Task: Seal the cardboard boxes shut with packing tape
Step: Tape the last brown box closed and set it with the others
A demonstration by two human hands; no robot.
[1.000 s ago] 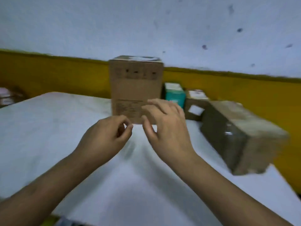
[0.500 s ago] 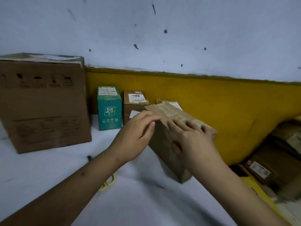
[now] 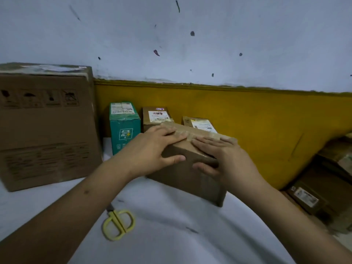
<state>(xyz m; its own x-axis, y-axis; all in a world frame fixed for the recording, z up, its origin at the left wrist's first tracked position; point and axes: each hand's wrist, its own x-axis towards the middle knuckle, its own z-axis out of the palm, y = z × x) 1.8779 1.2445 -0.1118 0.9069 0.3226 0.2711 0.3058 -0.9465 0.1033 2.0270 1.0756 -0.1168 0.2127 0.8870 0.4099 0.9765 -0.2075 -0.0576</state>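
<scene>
A brown cardboard box (image 3: pixel 190 178) lies on the white table (image 3: pixel 171 235) near its right edge, with a strip of tape running along its top. My left hand (image 3: pixel 152 149) lies on the box's top left part, fingers straight across the tape and thumb against the near side. My right hand (image 3: pixel 224 159) rests on the top right part, fingers flat on the lid, thumb on the front face. No tape roll is in sight.
Yellow-handled scissors (image 3: pixel 118 223) lie on the table near my left forearm. A large cardboard box (image 3: pixel 47 126) stands at left. A teal box (image 3: pixel 124 128) and two small labelled boxes (image 3: pixel 156 117) stand by the yellow wall. More boxes (image 3: pixel 323 187) lie beyond the table's right edge.
The view swung right from the large box to the smaller box. Both hands moved onto its top and now lie flat along the taped seam.
</scene>
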